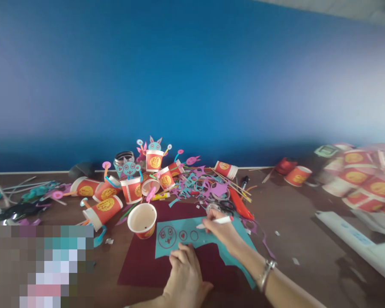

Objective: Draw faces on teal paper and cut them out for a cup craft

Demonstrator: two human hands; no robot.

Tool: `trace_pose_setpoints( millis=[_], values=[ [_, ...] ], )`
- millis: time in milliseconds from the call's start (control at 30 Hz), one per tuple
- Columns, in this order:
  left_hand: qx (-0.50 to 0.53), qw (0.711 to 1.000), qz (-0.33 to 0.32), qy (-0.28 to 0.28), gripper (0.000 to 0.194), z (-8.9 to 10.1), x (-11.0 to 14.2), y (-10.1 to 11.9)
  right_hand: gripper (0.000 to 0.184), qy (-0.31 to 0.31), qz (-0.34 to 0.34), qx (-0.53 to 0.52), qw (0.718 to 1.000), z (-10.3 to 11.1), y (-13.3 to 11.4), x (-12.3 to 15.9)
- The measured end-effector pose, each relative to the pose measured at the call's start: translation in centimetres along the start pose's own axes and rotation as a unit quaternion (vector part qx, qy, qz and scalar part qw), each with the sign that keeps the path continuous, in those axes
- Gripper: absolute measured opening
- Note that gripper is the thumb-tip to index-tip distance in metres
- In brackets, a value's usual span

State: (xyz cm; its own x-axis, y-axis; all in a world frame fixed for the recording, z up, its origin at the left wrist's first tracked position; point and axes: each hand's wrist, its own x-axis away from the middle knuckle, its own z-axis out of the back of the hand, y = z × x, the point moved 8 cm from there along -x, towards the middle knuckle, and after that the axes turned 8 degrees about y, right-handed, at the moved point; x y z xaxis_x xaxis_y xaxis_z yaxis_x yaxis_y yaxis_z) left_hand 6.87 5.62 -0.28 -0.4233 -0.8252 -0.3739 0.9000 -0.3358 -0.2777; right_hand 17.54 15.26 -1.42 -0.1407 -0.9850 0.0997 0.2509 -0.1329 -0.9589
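A blue sheet of paper [176, 250] lies on a larger dark maroon sheet [137, 265]. Red drawing marks its left part: a smiling round face, a circle around a heart, and a plain circle. My right hand [220, 233], with a bracelet on the wrist, grips a white marker [223, 220] with a red end, just right of the plain circle. Whether its tip touches the paper I cannot tell. Resting on the blue sheet's lower edge, my left hand [184, 273] has its fingers down and slightly bent, holding nothing. A paper cup [142, 220] stands at the sheet's upper left.
Decorated red paper cups [131, 190] crowd the back left. Paper scraps [205, 184] heap behind the sheet, beside scissors [227, 206] and a red tool [240, 205]. More cups [365, 177] pile up at right, behind a white package [349, 239]. A blue wall [179, 85] rises behind.
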Motion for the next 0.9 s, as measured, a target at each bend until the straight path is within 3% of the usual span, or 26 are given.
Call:
trace_pose_setpoints(
  millis=[167,900],
  values=[
    [-0.027,0.999,-0.016,0.017,0.078,-0.1,0.1,0.4,0.023,0.014,0.077,0.067,0.995,-0.2,0.5,0.8],
    [-0.027,0.998,-0.038,0.038,0.075,0.2,0.2,0.4,0.023,0.012,0.085,0.111,0.990,-0.7,0.0,1.4]
  ],
)
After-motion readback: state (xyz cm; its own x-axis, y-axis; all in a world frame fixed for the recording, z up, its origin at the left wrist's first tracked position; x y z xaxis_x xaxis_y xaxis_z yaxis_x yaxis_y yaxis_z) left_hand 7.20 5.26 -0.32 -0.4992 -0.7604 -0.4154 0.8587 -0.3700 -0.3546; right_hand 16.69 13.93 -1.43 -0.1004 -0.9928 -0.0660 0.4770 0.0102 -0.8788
